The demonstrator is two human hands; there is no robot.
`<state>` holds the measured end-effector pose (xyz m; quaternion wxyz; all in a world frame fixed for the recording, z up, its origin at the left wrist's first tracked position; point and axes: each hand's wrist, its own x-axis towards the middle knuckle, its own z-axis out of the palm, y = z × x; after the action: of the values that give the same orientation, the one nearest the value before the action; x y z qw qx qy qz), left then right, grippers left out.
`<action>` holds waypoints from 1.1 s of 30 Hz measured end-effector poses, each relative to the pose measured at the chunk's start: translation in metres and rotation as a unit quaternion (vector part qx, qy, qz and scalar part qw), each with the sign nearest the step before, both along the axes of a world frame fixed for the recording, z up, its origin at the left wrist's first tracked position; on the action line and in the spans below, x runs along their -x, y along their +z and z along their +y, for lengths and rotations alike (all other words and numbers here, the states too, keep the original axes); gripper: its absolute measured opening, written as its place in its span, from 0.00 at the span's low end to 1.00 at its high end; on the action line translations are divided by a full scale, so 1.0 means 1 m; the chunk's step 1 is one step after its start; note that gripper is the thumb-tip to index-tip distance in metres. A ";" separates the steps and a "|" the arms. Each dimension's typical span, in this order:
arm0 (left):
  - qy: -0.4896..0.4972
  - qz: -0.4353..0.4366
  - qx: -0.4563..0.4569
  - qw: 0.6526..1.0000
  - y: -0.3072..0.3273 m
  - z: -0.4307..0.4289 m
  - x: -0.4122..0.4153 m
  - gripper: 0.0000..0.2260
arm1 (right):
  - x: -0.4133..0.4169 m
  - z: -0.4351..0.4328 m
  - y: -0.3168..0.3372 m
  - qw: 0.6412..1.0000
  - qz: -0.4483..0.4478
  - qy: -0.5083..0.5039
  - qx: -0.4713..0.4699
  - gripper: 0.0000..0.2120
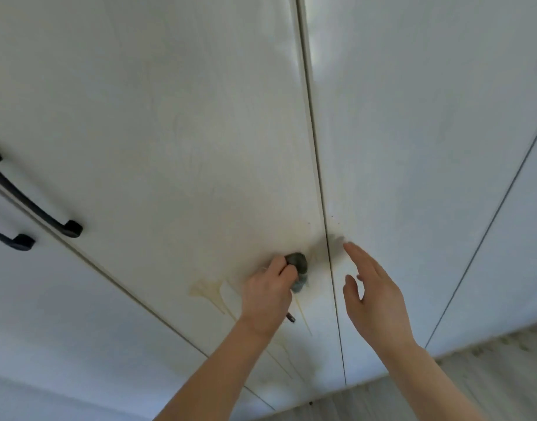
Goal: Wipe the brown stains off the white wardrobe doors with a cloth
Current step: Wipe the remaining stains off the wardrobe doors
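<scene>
The left hand [268, 291] has a closed grip on a bunched grey cloth [298, 266] and presses it against the white wardrobe door [176, 123], low down and just left of the gap between that door and the next door [419, 141] to the right. The right hand [372, 294] is open and holds nothing; its fingertips [350, 249] reach toward the right door near the gap, though whether they touch it is unclear.

The job looks partly done. The upper and middle parts of both doors show only faint yellowish haze, with no strong marks. What is left sits low on the left door: a tan stain [206, 291] with runs trailing down, just left of the left hand, and thinner drips [303, 317] beside the wrist. A few small dark specks [334, 218] sit near the gap above the cloth. Two black handles [33, 202] lie far to the left, well apart from the work.
</scene>
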<state>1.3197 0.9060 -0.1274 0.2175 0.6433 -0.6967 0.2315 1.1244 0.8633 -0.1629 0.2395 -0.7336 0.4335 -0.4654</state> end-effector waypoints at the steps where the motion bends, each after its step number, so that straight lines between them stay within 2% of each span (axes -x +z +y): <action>1: 0.001 0.005 0.042 0.999 0.017 -0.004 0.001 0.15 | 0.003 0.000 -0.003 1.000 0.000 -0.004 -0.011 0.26; 4: 0.022 0.003 0.191 0.981 0.102 -0.028 0.002 0.12 | 0.002 -0.002 -0.006 0.999 -0.018 -0.013 -0.050 0.22; 7: -0.036 0.036 0.351 0.935 0.151 -0.062 0.010 0.13 | -0.009 0.002 -0.003 0.996 -0.049 0.002 -0.070 0.19; 9: -0.065 -0.022 0.313 0.947 0.124 -0.068 0.028 0.12 | -0.014 0.004 -0.003 0.995 -0.069 0.012 -0.073 0.20; 11: -0.088 -0.073 0.177 0.977 0.064 -0.059 0.042 0.10 | -0.014 0.004 -0.002 0.995 -0.072 0.010 -0.067 0.19; 13: -0.086 -0.072 0.067 0.991 0.019 -0.046 0.045 0.12 | -0.006 0.002 -0.005 0.996 -0.064 -0.002 -0.059 0.17; 14: -0.084 -0.068 0.044 0.993 0.014 -0.043 0.044 0.13 | -0.001 0.001 -0.007 0.995 -0.069 -0.008 -0.069 0.16; 16: -0.086 -0.071 0.089 0.990 0.031 -0.050 0.041 0.13 | 0.008 -0.002 -0.008 0.991 -0.091 -0.017 -0.095 0.15; 20: -0.081 -0.045 0.300 0.949 0.123 -0.081 0.041 0.12 | 0.009 -0.006 0.008 0.985 -0.145 -0.029 -0.087 0.15; 22: -0.080 -0.016 0.323 0.943 0.138 -0.092 0.052 0.12 | 0.001 -0.006 0.018 0.984 -0.163 -0.025 -0.065 0.13; 24: -0.086 -0.048 0.239 0.966 0.107 -0.085 0.066 0.08 | -0.003 -0.010 0.023 0.985 -0.163 -0.022 -0.052 0.13; 26: -0.078 -0.084 0.083 0.990 0.054 -0.064 0.072 0.04 | -0.002 -0.013 0.018 0.988 -0.136 -0.014 -0.067 0.13; 28: -0.063 -0.058 -0.013 0.996 0.022 -0.047 0.065 0.06 | 0.000 -0.010 0.009 0.992 -0.090 0.012 -0.084 0.16; 30: -0.060 -0.019 -0.021 0.998 0.024 -0.042 0.056 0.06 | -0.006 -0.001 0.003 0.996 -0.063 0.048 -0.050 0.21; 33: -0.054 0.010 0.034 0.998 0.054 -0.037 0.044 0.08 | -0.022 0.003 0.017 0.991 -0.096 0.089 0.024 0.28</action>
<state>1.2759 0.8692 -0.0731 0.2583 0.5994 -0.7198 0.2366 1.1467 0.8665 -0.1461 0.3031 -0.7268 0.3300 -0.5205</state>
